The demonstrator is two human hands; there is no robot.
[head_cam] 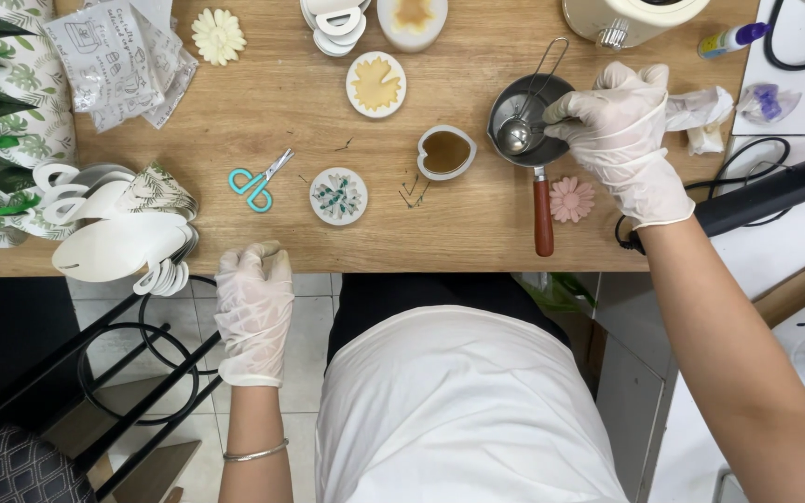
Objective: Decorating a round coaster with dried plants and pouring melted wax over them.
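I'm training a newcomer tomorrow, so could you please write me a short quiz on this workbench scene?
1. True or false: the right hand is over the small metal pot with the red-brown handle.
2. Which lies nearest the teal scissors? A) the pink flower piece B) the round mould with green bits C) the glue bottle
3. Where is the left hand?

Key
1. True; its fingers are at the little ladle in the pot.
2. B
3. At the near edge of the wooden table, gloved and holding nothing.
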